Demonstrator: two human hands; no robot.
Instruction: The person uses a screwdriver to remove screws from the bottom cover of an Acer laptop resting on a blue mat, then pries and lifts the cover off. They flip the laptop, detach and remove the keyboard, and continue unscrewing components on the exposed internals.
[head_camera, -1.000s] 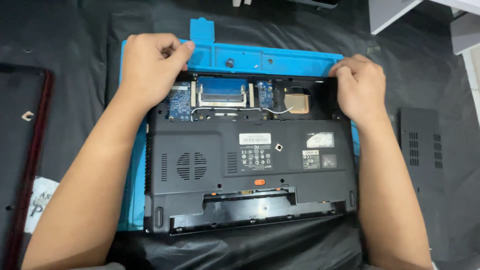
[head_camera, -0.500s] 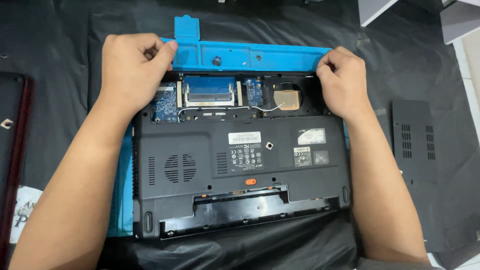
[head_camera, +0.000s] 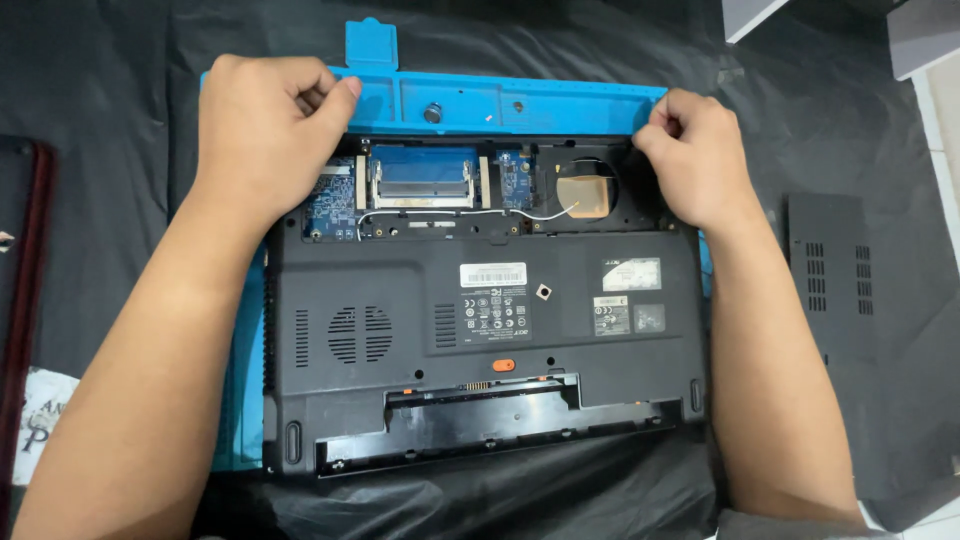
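A black sheet (head_camera: 560, 40), creased and slightly shiny like plastic, covers the whole work surface and runs out of view at the top and left. Its folds catch soft, even light from above, with no hard shadows. At the upper right, two pale grey box-like shapes (head_camera: 905, 30) cut into view; they may be furniture or containers, but too little shows to tell. Down the right edge runs a strip of white floor (head_camera: 945, 130), apparently tiled, and it appears again at the lower right corner beyond the sheet's edge. No walls or windows are in view.
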